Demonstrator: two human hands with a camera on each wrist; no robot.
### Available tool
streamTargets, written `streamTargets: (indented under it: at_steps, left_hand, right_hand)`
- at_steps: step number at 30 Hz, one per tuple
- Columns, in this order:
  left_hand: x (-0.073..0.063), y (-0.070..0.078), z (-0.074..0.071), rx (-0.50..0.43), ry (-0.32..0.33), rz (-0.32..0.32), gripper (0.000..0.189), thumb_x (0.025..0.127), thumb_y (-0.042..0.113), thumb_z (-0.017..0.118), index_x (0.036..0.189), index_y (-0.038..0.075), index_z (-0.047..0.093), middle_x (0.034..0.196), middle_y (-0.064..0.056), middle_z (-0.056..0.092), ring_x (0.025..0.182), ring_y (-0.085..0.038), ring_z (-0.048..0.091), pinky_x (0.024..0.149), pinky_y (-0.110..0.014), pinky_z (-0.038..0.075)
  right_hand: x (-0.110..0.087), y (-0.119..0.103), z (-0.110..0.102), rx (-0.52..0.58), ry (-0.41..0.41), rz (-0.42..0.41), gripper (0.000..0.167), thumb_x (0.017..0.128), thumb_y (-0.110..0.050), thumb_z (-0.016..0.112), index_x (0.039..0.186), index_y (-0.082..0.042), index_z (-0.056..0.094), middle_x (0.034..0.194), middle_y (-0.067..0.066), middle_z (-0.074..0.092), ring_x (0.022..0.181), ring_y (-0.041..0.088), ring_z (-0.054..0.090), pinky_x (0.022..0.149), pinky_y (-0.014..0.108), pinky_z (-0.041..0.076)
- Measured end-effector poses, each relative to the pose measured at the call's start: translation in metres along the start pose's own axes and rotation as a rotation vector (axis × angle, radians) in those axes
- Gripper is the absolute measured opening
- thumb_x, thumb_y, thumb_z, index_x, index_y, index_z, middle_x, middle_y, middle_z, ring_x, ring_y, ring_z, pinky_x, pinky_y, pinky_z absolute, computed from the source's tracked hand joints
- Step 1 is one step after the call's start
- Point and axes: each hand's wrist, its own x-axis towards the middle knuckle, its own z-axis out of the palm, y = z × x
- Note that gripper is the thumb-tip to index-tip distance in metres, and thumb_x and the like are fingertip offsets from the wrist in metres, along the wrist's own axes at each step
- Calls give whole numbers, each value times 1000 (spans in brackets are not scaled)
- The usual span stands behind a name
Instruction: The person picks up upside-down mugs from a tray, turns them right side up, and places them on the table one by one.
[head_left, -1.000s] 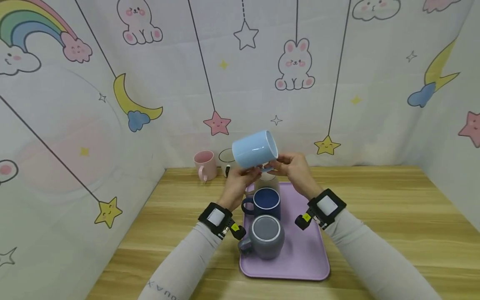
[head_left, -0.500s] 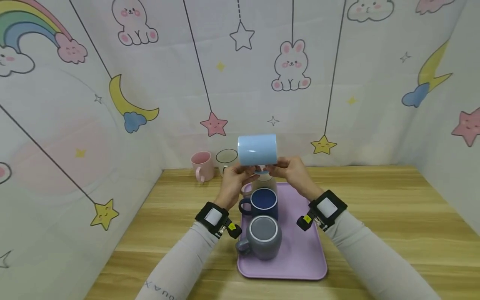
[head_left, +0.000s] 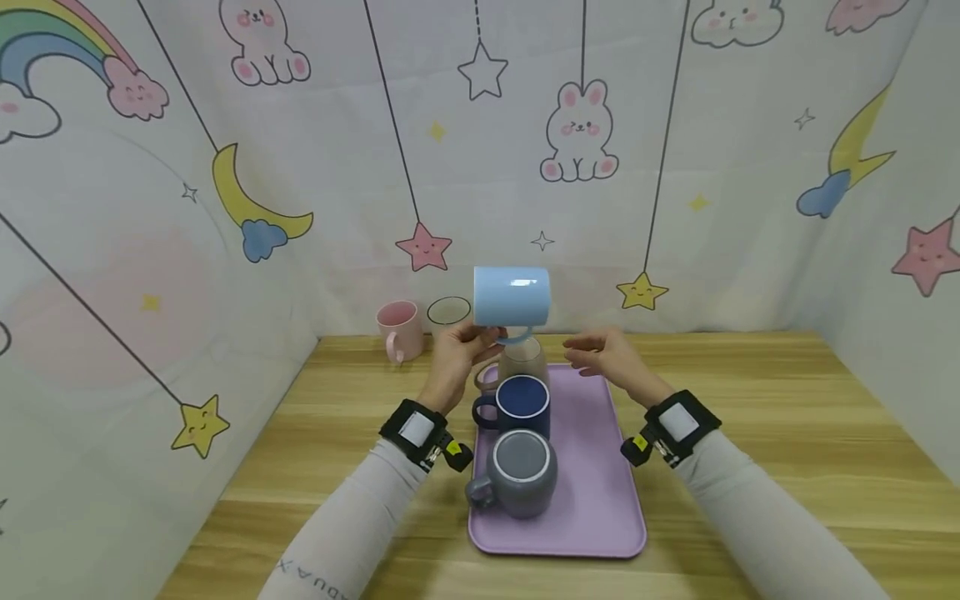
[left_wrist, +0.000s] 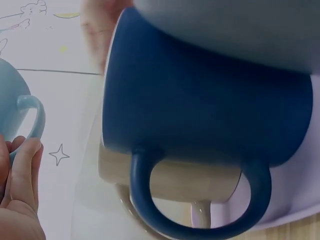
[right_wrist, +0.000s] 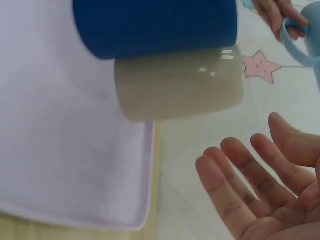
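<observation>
A light blue mug (head_left: pixel 512 297) lies on its side in the air above the back of the tray, its handle pointing down. My left hand (head_left: pixel 454 354) pinches that handle near its left end; the left wrist view shows fingers and thumb on the mug handle (left_wrist: pixel 37 117). To the right of the mug, my right hand (head_left: pixel 611 358) holds nothing, its fingers spread and slightly bent. Below stand a beige mug (head_left: pixel 525 360), a navy mug (head_left: pixel 523 402) and an upside-down grey mug (head_left: pixel 522 473), in a row along the left side of the purple tray (head_left: pixel 592 508).
A pink mug (head_left: pixel 401 332) and a cream mug with a dark rim (head_left: pixel 448 315) stand at the back left of the wooden table (head_left: pixel 330 417), close to the printed curtain (head_left: pixel 480 192). The tray's right half is bare.
The light blue mug has turned from tilted to level, its opening no longer facing the camera. My right hand has let go of its handle and drawn away to the right.
</observation>
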Motion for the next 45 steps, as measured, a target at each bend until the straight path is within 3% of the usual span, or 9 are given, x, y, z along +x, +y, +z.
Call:
streamTargets:
  at_steps: [5,11,16,23,33,40,45]
  left_hand:
    - [3,2,-3,-8,28,-23,23,100,-5,64,119,-17,66,95,-6,75,94,-16,74,89,-36,64]
    - [6,4,-5,9,73,-30,25,100,-5,64,121,-17,66,95,-6,75,95,-17,74,90,-35,63]
    - [10,6,-5,42,132,-41,25,98,-6,66,121,-16,68,97,-11,76,93,-17,74,86,-33,64]
    - [14,13,-6,55,180,-54,25,97,-7,67,120,-16,68,99,-15,75,88,-14,73,87,-36,64]
    - [14,11,-10,100,198,-95,28,96,-4,70,123,-14,69,108,-23,74,96,-24,75,96,-48,59]
    - [19,7,-12,136,239,-114,28,95,-3,72,121,-13,70,109,-22,73,88,-17,74,86,-34,65]
    - [22,4,-13,182,245,-139,28,95,-2,73,121,-14,70,112,-25,73,88,-16,73,89,-37,64]
  right_hand:
    - [-7,18,-10,-76,31,130,38,103,-12,64,132,13,62,123,30,68,102,42,69,84,41,65]
    - [-18,35,-17,-168,27,205,41,101,-8,67,131,18,58,106,27,69,80,30,68,69,40,66]
    - [-22,45,-20,-165,39,269,43,101,-8,65,133,19,54,104,27,69,75,26,68,65,37,66]
    - [-29,49,-16,-123,-4,354,36,100,-3,64,127,18,53,76,16,65,55,18,64,52,34,64]
    - [-31,53,-9,-114,7,379,32,98,0,65,122,19,57,76,17,67,57,21,68,51,37,64]
    - [-30,58,-7,-103,17,381,31,91,7,68,118,19,57,72,16,66,54,20,67,49,36,63]
    - [-29,59,-5,-104,18,385,33,91,10,67,120,19,55,73,18,66,55,21,67,50,37,64]
